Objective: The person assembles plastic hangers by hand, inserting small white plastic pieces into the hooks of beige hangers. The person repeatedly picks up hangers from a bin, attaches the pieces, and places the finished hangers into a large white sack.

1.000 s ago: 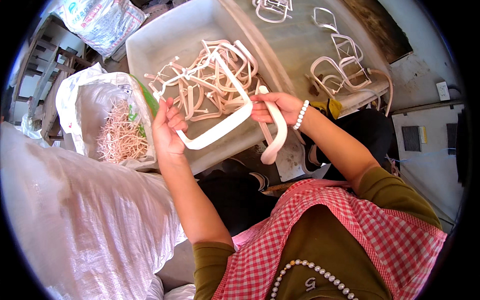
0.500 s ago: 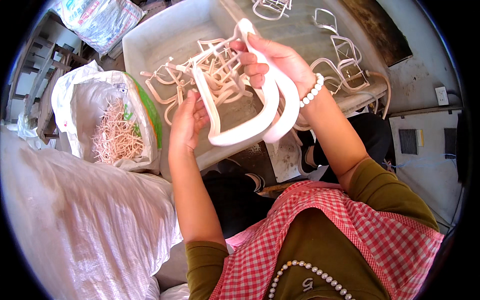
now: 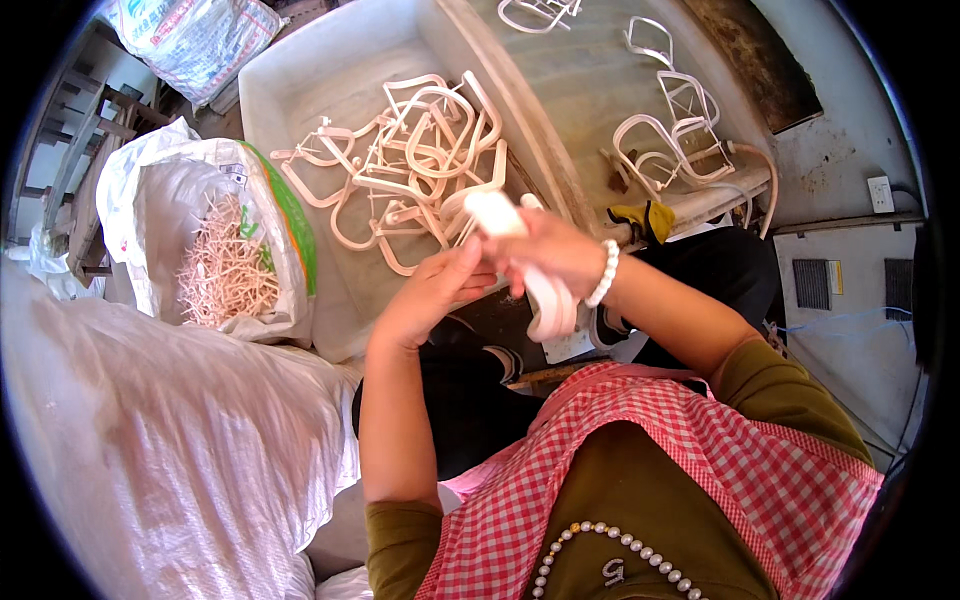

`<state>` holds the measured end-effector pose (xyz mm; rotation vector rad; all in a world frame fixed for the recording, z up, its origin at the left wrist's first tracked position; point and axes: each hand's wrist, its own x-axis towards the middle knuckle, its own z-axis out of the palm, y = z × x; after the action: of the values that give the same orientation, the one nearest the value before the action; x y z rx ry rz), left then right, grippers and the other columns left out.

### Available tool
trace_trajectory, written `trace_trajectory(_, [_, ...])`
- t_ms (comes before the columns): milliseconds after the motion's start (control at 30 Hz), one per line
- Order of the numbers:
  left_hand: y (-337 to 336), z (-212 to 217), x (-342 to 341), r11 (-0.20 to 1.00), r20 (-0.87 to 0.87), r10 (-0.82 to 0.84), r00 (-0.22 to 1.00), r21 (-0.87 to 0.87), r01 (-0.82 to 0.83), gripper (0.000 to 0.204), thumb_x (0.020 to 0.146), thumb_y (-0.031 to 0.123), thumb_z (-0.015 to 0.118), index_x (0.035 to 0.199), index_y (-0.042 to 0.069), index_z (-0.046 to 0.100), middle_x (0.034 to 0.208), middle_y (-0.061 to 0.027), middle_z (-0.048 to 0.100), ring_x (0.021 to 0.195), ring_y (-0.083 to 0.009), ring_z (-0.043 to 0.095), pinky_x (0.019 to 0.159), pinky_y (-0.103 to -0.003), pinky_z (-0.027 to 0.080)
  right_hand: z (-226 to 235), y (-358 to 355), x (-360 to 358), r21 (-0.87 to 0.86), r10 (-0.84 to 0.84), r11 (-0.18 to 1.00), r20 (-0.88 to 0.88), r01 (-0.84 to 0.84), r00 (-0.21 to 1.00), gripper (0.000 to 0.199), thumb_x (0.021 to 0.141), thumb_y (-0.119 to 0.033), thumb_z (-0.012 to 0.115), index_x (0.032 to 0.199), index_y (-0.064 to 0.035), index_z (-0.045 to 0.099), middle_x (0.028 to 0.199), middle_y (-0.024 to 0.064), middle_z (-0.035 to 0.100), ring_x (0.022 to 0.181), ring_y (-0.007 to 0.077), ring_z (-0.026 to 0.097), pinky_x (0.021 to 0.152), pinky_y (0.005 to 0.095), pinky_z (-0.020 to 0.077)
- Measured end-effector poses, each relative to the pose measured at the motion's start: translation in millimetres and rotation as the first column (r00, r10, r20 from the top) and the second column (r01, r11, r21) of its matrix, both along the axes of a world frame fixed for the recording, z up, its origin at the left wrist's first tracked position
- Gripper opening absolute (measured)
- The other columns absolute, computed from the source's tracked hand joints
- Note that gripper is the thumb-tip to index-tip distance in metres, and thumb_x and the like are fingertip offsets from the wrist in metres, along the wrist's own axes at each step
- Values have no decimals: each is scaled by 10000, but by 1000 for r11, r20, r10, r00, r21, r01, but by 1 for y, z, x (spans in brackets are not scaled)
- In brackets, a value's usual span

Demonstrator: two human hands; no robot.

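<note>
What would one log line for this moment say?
right hand: grips white curved plastic frame | left hand: touching the same frame | behind: grey tub of similar frames

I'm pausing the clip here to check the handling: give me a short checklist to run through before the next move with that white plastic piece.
1. Right hand grips the white plastic piece: ok.
2. Left hand touches it: cannot tell; the fingers meet the right hand.
3. Piece undamaged: cannot tell, blurred.
4. Grey tray of loose pieces close in front: ok.
5. Open bag of offcuts at the left: ok.
</note>
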<state>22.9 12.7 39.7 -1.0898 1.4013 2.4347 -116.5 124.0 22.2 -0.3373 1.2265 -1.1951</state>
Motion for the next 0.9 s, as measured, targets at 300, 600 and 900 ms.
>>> trace_trajectory(300, [21,-41,0,975,-239,203,949,137,-174,368,953,312,540,1105,-18,594,955,-120,664,840,-221,654,763,-345,528,14,11,-7,212,554,749,-720,-628,418,393,893,-369,612,1032,-2,630,917,151,655,773,181,631,724,319,504])
trace_trajectory(600, [-5,-23,36,902,-448,321,834,413,-124,288,968,317,512,870,47,528,564,4,429,447,-108,427,429,-296,402,-67,-17,-98,7,133,934,-935,-356,329,419,808,-181,694,1186,-42,578,1096,152,628,1046,246,591,934,356,458])
trace_trajectory(900, [2,-4,52,966,-397,77,915,255,30,346,894,311,638,774,-1,552,472,5,389,384,-94,389,393,-270,371,-134,-85,-74,0,134,739,-980,-674,147,301,811,-238,683,1079,-117,617,1013,105,654,1006,293,597,916,384,443])
